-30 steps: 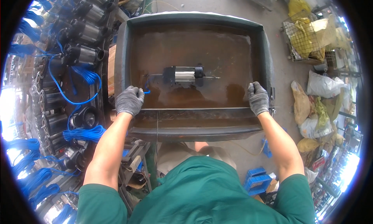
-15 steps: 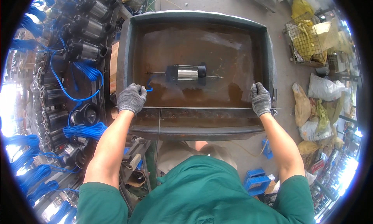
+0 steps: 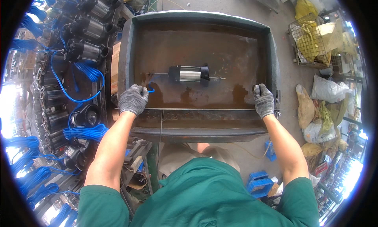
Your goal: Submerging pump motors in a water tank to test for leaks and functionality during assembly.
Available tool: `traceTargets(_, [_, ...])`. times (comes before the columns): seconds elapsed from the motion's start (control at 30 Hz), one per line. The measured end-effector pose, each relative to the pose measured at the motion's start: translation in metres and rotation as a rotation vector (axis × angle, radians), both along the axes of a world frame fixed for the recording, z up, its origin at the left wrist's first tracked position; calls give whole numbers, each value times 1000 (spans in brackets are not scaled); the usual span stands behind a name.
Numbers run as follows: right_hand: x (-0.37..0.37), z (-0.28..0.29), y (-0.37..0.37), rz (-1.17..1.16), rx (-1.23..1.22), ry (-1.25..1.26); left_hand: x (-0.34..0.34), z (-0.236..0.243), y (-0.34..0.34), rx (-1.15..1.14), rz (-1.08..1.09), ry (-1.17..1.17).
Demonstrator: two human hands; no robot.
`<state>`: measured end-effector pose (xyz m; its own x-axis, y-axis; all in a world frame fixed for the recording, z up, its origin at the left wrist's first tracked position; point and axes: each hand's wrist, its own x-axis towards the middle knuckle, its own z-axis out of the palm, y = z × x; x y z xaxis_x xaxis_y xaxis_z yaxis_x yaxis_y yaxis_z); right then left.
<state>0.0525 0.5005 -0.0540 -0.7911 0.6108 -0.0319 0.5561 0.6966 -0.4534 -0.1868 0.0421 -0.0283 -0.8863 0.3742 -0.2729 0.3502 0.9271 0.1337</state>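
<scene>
A pump motor (image 3: 190, 74) with a silver body and black ends lies on its side in brown water inside a metal tank (image 3: 125, 57). Thin rods stick out from both its ends. Grey-gloved, my left hand (image 3: 134, 99) is closed at the tank's near left side, and a short blue cable (image 3: 151, 90) runs out of its fingers toward the motor. My right hand (image 3: 264, 99), gloved alike, is closed at the near right side; what it grips is hidden. Between the hands, a thin metal edge (image 3: 204, 109) crosses the tank.
To the left stand several similar pump motors (image 3: 87, 50) with coiled blue cables (image 3: 87, 131). On the right are a wire basket (image 3: 309, 42) with yellow bags and several sacks (image 3: 328, 89). Blue crates (image 3: 260, 184) sit on the floor at lower right.
Reflections and cloudy patches on the water have shifted. Both hands and the motor stay in about the same place.
</scene>
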Motion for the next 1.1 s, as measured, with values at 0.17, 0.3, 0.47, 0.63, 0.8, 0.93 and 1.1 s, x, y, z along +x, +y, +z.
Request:
traceTargets(0.17, [0, -1, -1, 10, 25, 39, 0, 1, 0, -4, 1, -11])
traceTargets(0.3, [0, 1, 0, -17, -21, -8, 0, 1, 1, -14, 3, -10])
traceTargets(0.47, [0, 1, -1, 5, 10, 18, 0, 3, 2, -22, 1, -20])
traceTargets(0.63, [1, -1, 0, 9, 18, 32, 1, 4, 2, -9, 1, -6])
traceTargets(0.8, [1, -2, 0, -5, 22, 20, 0, 3, 2, -34, 5, -7])
traceTargets(0.93, [1, -1, -1, 8, 17, 36, -1, 1, 2, -64, 10, -36])
traceTargets(1.1, [0, 1, -1, -17, 13, 8, -1, 1, 1, -68, 10, -20])
